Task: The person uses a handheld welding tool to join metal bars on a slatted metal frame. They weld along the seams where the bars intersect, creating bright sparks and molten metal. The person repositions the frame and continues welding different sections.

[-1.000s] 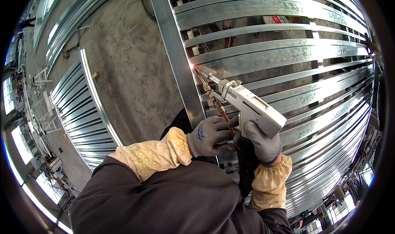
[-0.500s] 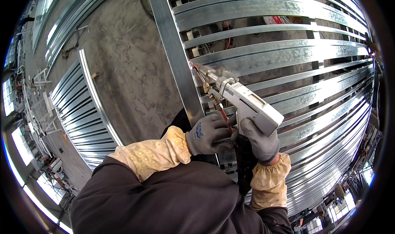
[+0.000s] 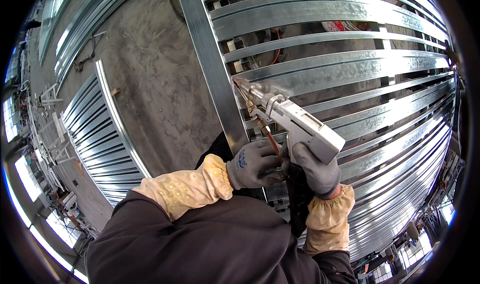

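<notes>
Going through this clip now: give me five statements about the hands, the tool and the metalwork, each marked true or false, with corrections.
1. The right hand grips the white handheld tool. True.
2. The left hand is ungloved. False: the left hand, like the right, is gloved in grey.
3. The narrow front end of the white handheld tool points toward the long metal rail. True.
4. The smaller slatted panel lies on the person's right. False: the smaller slatted panel lies on the left.
5. Both forearms wear black sleeve covers. False: the sleeve covers are pale yellow.
</notes>
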